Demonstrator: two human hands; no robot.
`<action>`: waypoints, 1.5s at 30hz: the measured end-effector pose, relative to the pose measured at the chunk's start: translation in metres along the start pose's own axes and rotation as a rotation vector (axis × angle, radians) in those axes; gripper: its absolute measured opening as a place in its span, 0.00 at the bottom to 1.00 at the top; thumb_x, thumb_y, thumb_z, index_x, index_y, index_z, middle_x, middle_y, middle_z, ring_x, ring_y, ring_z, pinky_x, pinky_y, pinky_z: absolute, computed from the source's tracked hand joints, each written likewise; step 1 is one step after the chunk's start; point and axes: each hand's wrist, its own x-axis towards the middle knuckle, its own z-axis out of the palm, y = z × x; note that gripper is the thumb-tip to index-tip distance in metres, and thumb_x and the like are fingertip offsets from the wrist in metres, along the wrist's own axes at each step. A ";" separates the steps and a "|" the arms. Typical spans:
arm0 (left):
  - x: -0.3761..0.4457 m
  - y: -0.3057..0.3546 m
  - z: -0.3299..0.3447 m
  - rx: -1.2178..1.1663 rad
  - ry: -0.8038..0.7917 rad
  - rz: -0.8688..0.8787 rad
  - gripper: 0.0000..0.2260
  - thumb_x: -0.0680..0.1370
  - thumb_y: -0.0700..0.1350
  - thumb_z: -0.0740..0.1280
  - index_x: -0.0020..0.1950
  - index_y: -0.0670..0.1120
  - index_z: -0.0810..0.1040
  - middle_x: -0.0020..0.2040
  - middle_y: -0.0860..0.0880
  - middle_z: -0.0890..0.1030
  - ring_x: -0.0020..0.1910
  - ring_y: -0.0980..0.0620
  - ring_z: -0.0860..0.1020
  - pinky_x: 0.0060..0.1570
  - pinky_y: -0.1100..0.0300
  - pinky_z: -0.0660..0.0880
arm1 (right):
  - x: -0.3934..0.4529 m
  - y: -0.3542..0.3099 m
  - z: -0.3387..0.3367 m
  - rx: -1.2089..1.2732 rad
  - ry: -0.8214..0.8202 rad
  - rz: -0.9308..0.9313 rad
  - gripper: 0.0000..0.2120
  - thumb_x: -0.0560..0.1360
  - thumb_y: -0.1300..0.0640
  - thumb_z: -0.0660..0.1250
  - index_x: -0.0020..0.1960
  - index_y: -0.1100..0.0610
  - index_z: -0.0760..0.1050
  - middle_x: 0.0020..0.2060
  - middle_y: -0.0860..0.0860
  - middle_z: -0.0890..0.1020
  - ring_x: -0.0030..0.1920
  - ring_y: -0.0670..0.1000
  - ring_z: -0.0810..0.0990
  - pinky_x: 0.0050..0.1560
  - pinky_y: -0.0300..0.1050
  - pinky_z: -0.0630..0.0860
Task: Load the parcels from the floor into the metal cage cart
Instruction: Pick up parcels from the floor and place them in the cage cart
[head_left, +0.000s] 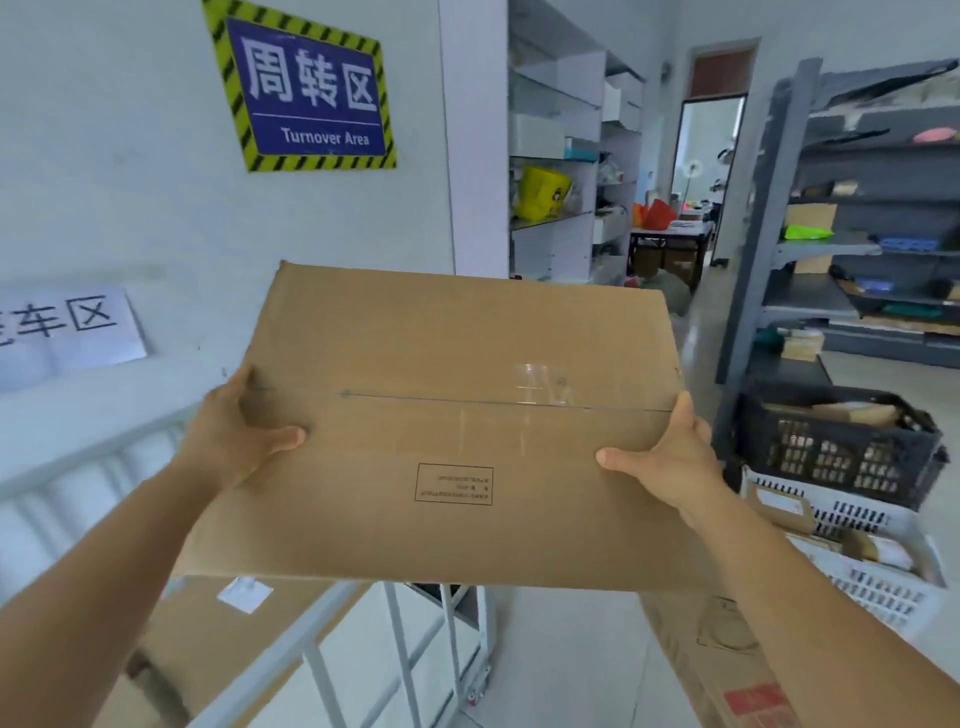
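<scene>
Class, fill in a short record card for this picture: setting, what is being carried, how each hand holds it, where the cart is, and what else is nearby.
Setting: storeroom with a blue Turnover Area sign on the wall
Carried item: cardboard box, taped seam up, held in the air
Left hand: grips the box's left edge
Right hand: grips the box's right edge
Cart: white metal cage cart below the box, another box already inside
Nearby: black crate stacked on a white crate, grey shelving behind

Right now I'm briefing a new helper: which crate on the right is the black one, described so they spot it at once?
Start at the grey metal shelving on the right. The black crate sits at its foot, stacked on the white crate. It is the only dark one, with slotted sides.
</scene>
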 end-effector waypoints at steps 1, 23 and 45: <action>0.004 -0.009 -0.013 0.004 0.024 -0.013 0.48 0.65 0.46 0.80 0.78 0.47 0.57 0.72 0.43 0.68 0.68 0.41 0.69 0.65 0.48 0.67 | 0.004 -0.014 0.015 -0.003 -0.012 -0.023 0.62 0.63 0.45 0.80 0.80 0.50 0.38 0.77 0.53 0.52 0.76 0.58 0.58 0.72 0.56 0.62; 0.062 -0.245 -0.163 -0.013 0.290 -0.390 0.25 0.60 0.48 0.79 0.52 0.49 0.74 0.47 0.43 0.77 0.40 0.44 0.76 0.31 0.56 0.69 | 0.051 -0.207 0.328 -0.136 -0.430 -0.305 0.63 0.63 0.41 0.79 0.79 0.48 0.36 0.77 0.53 0.51 0.76 0.60 0.57 0.71 0.61 0.63; 0.054 -0.365 0.013 0.030 0.250 -1.069 0.47 0.55 0.49 0.81 0.71 0.43 0.68 0.58 0.42 0.78 0.53 0.44 0.77 0.56 0.48 0.75 | 0.199 -0.136 0.562 -0.608 -1.029 -0.257 0.64 0.64 0.44 0.80 0.79 0.52 0.34 0.79 0.56 0.47 0.77 0.60 0.55 0.71 0.57 0.62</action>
